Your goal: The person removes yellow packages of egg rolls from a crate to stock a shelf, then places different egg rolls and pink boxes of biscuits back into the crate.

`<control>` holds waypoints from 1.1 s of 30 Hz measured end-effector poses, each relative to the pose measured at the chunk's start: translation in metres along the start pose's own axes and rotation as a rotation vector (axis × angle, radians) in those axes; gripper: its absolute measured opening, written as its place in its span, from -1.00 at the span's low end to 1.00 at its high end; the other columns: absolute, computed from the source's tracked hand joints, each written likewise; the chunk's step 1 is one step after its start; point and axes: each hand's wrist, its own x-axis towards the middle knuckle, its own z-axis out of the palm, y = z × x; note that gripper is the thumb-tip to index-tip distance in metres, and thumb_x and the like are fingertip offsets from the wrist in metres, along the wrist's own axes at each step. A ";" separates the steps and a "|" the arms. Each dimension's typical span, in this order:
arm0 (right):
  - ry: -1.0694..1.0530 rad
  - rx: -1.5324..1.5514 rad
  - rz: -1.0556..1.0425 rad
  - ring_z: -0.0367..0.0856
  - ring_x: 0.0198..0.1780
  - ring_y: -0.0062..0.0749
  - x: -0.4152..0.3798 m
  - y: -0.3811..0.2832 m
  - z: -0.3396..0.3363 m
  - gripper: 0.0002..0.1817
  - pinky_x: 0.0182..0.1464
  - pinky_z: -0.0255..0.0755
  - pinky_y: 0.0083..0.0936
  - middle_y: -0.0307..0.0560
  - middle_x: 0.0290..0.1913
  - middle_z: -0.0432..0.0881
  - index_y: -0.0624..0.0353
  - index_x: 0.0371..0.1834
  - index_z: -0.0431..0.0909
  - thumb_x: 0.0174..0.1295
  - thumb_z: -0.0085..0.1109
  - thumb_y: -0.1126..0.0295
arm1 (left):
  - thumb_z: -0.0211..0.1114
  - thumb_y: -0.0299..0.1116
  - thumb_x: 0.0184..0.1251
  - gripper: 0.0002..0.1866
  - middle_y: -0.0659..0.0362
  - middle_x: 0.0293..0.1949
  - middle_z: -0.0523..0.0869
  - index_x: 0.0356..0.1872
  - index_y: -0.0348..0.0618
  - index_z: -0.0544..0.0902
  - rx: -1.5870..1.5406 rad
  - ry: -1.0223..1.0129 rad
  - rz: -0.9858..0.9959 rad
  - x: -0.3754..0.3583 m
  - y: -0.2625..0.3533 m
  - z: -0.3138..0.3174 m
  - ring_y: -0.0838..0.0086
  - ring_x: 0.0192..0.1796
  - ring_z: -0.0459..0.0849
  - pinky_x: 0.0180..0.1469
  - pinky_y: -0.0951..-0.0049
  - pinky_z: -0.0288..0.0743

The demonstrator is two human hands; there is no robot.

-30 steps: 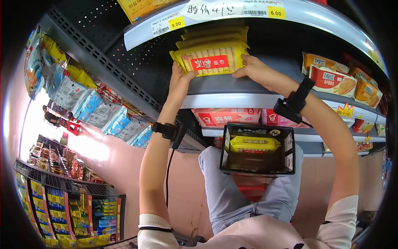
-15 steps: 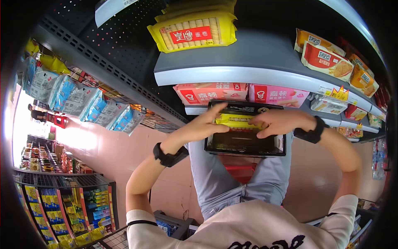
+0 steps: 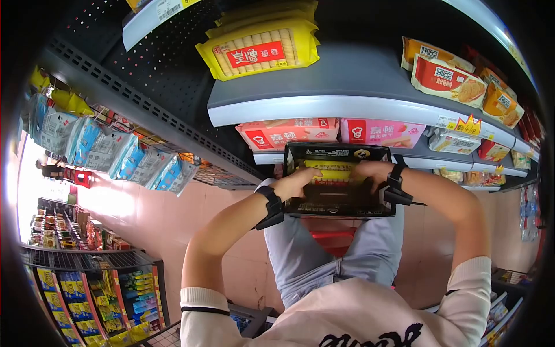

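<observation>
Reaches down with both hands into the black box (image 3: 332, 151) at the knees, open side up. Has the pack (image 3: 335, 170), yellow, inside it, lying lengthwise near the far wall, between the two hands. Brings the left hand (image 3: 298, 180) in over the near left part, with fingers stretched toward the pack's left end and thumb lower down, apart from them. Dips the right hand (image 3: 373, 172) in at the right end, with fingertips lost in shadow and blur. Cannot tell, for either hand, a firm grip on the pack from a light touch. Wears a black strap (image 3: 270, 208) on each wrist, a cream shirt (image 3: 347, 315) and pale jeans (image 3: 276, 257). Shows something red (image 3: 332, 240) between the thighs, just below the box. Faces a grey shelf (image 3: 358, 75), with yellow packs (image 3: 257, 52) one behind another at its left end and biscuits (image 3: 448, 81) in red, white and orange wrappers well apart at its right. Meets pink cartons (image 3: 289, 133) on the level underneath, just beyond the box, then white packs (image 3: 454, 141) farther right. Takes in blue bags (image 3: 110, 147) hanging at the left, and below them a rack (image 3: 87, 298) of small packets on the pink floor (image 3: 219, 214).
</observation>
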 end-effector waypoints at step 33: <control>0.055 -0.032 -0.068 0.16 0.32 0.33 -0.019 -0.012 0.012 -0.16 0.10 0.27 0.30 0.22 0.48 -0.18 0.03 0.46 -0.05 0.13 0.13 0.12 | 0.23 -0.17 0.13 -0.18 -0.25 0.39 -0.03 0.39 -0.16 0.06 0.117 -0.047 -0.063 -0.022 0.027 0.001 -0.15 0.43 -0.04 0.36 -0.19 -0.16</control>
